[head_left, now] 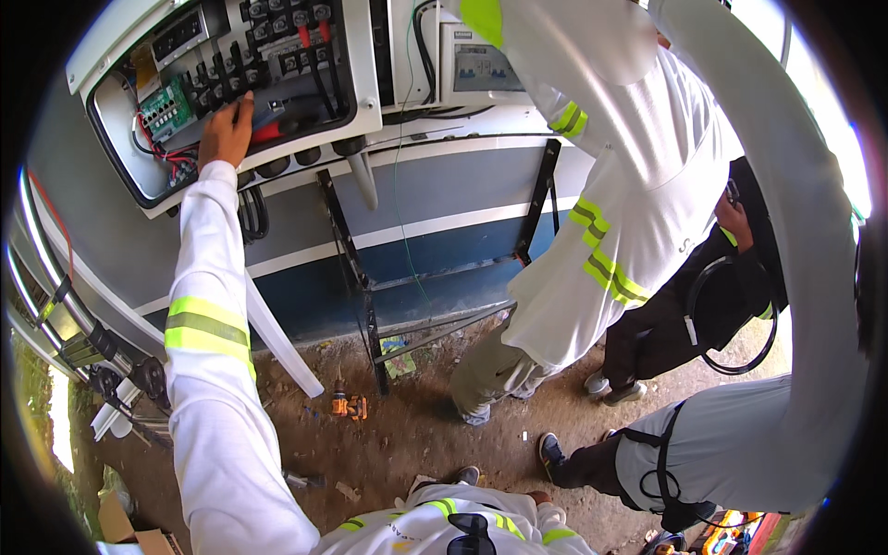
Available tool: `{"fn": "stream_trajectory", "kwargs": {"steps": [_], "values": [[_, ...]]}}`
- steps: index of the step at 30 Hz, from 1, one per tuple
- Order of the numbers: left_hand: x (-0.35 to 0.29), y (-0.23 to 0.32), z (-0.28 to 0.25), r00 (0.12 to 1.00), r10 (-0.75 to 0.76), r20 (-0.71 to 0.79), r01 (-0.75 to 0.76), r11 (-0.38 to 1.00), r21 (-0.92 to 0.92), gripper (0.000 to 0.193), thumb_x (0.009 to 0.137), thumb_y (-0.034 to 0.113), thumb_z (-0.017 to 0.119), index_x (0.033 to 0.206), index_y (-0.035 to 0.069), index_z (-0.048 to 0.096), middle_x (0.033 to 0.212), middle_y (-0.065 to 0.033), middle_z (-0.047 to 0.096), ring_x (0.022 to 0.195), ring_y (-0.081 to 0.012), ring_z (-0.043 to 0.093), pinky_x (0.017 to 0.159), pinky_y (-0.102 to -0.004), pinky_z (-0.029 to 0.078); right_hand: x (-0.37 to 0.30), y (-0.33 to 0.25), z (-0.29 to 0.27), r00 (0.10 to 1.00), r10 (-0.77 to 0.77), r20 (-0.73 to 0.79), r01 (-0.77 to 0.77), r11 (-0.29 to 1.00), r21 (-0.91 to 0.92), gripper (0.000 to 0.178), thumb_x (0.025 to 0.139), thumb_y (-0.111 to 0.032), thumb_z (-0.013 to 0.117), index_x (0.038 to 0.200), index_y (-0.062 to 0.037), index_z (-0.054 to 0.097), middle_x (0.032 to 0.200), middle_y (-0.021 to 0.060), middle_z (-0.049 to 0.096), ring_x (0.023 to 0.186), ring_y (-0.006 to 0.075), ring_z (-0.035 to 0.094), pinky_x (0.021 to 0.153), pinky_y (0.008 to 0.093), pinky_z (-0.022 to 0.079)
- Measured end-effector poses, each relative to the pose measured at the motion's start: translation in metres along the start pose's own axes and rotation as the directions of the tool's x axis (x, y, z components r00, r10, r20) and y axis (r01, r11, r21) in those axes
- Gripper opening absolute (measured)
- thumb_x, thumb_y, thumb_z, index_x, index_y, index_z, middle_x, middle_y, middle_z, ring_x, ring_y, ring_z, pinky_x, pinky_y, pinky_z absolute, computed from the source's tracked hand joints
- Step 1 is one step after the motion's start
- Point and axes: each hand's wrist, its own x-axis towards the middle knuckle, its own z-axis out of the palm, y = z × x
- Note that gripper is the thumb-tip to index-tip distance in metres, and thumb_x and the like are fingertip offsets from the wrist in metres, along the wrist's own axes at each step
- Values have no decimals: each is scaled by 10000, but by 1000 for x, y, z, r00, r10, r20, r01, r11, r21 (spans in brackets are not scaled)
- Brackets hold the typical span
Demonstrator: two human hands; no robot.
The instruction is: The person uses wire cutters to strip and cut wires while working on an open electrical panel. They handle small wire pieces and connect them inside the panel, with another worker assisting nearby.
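Note:
My left hand (227,129) reaches up into an open white electrical cabinet (365,83) and rests against its rows of black terminals (268,55). A red-handled tool (282,127) sticks out to the right from under the palm, and the hand seems closed on it. Red and black wires (166,153) and a green circuit board (165,109) lie just left of the hand. My left sleeve (208,324) is white with a yellow reflective band. My right hand does not show; a long white sleeve (805,231) arcs up the right side and leaves the picture at the top.
A person in a white shirt with yellow stripes (620,213) stands close at the cabinet's right. Another in black (731,277) holds a coil of black cable. A black metal stand (370,314), an orange drill (350,404), a ladder (83,342) and a cardboard box (125,529) sit around on the dirt.

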Motion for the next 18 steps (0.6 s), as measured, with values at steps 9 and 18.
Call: {"fn": "stream_trajectory", "kwargs": {"steps": [9,18], "values": [[4,-4,4,998,-56,5,56,998,24,519,944,555,458,1037,104,698,1034,-239,661,1015,-448,601,885,-490,470,3,3,4,980,198,-36,-183,950,252,445,817,-542,586,1125,-250,719,1270,79,642,1194,303,582,1025,364,453],[5,-11,10,993,-80,-89,88,992,88,626,928,581,484,1176,39,674,1204,-212,640,1133,-397,591,978,-447,454,-15,10,21,993,-76,-91,60,983,-174,326,842,-363,596,1132,-256,696,1203,73,672,1133,272,627,931,385,524]]}}
